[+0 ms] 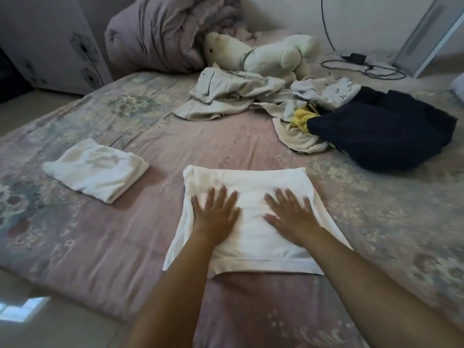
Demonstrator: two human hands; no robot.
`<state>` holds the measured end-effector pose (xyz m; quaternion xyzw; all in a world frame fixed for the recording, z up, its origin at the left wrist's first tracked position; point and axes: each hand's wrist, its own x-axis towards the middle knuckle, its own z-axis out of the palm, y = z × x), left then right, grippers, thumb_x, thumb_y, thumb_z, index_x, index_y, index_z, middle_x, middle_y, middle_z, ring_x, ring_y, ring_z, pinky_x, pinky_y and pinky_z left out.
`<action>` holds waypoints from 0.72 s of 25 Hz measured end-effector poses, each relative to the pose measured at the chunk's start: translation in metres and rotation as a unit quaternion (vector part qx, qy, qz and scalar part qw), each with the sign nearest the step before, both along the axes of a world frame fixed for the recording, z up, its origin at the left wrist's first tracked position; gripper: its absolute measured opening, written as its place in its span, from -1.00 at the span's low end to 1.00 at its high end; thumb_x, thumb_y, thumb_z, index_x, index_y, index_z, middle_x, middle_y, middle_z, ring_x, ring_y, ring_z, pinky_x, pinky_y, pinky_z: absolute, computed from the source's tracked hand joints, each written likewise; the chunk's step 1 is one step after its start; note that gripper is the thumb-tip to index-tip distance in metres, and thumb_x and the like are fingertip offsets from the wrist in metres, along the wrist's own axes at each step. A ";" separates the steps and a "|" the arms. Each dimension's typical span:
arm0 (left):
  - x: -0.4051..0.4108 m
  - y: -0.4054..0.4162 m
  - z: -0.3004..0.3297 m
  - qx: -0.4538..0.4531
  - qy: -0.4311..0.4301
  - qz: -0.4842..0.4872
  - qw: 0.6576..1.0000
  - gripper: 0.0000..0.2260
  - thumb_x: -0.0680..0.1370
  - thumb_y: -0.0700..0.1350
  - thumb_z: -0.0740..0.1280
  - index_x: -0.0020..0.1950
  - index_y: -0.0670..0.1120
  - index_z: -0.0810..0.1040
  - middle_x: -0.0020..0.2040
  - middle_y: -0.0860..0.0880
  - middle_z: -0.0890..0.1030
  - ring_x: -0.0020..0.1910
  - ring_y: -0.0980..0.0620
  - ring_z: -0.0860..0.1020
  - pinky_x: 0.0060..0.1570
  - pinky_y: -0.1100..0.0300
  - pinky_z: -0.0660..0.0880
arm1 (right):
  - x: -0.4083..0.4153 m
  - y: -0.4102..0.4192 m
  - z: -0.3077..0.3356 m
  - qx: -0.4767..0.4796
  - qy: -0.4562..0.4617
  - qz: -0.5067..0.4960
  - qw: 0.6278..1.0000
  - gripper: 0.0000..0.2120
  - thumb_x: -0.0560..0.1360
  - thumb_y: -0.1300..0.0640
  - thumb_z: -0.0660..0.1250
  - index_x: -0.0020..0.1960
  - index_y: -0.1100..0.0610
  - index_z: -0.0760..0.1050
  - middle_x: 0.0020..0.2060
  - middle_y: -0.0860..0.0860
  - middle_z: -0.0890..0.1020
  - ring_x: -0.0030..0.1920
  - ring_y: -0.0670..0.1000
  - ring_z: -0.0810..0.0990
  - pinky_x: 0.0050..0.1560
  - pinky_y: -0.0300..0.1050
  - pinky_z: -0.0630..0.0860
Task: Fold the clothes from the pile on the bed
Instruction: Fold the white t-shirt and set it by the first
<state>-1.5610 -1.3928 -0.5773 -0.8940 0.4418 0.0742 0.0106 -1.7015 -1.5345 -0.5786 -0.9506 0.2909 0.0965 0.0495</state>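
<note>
Both hands flat on a white garment (251, 222) spread on the bed (125, 247), near centre. Left hand (216, 217) lies palm down on its left half, fingers straight & spread, gripping nothing, just pressing the cloth. Right hand (291, 217) does the same on the right half, fingers splayed, nothing held. The two hands sit side by side w/ a strip of cloth between them. The garment looks partly folded, roughly rectangular, w/ a hem along the near edge. To the left, apart from it, a folded white piece (96, 169) lies on the bedspread. Far right: the unfolded pile (238, 96) of pale clothes, w/ a yellow item (302, 119) showing in it & a dark navy garment (384, 129) at its right end, touching the pale stuff. Behind the pile a white plush toy (258, 56) lies on its side; further back a bunched mauve duvet (160, 33). Black cable (364, 69) coiled at far right on the bed.
</note>
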 end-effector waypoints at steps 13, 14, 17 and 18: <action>0.051 0.007 0.013 -0.127 0.041 0.039 0.990 -0.51 0.64 0.07 0.05 0.54 -0.04 0.09 0.55 -0.09 0.08 0.52 -0.06 0.04 0.44 -0.05 -0.05 | 0.012 0.032 0.010 -0.025 -0.080 -0.051 0.995 -0.22 0.43 -0.36 -0.38 0.55 -0.03 -0.10 0.54 0.09 -0.17 0.52 0.12 -0.24 0.40 0.36 -0.25; 0.064 0.009 0.017 -0.186 0.055 0.110 0.975 -0.50 0.63 0.05 0.11 0.51 -0.11 0.15 0.51 -0.16 0.18 0.48 -0.12 0.15 0.41 -0.02 0.07 | 0.022 0.061 0.014 -0.015 -0.125 -0.017 0.992 -0.15 0.40 -0.35 -0.41 0.55 0.06 -0.02 0.54 0.14 -0.09 0.53 0.13 -0.16 0.43 0.34 -0.17; 0.099 0.019 0.023 -0.240 0.187 0.320 0.897 -0.44 0.52 0.10 0.29 0.36 -0.26 0.34 0.32 -0.24 0.42 0.29 -0.21 0.41 0.22 0.02 0.36 | 0.048 0.155 0.000 0.021 -0.131 0.085 0.988 -0.10 0.46 -0.40 -0.19 0.44 0.29 0.26 0.45 0.27 0.24 0.46 0.20 0.22 0.37 0.31 0.23; 0.105 0.020 0.025 -0.242 0.232 0.341 0.878 -0.42 0.48 0.11 0.35 0.32 -0.29 0.39 0.26 -0.23 0.49 0.21 -0.20 0.48 0.12 0.06 0.43 | 0.053 0.177 -0.005 0.023 -0.108 0.082 0.990 -0.05 0.39 -0.45 -0.09 0.38 0.32 0.35 0.38 0.29 0.35 0.40 0.24 0.33 0.33 0.29 0.31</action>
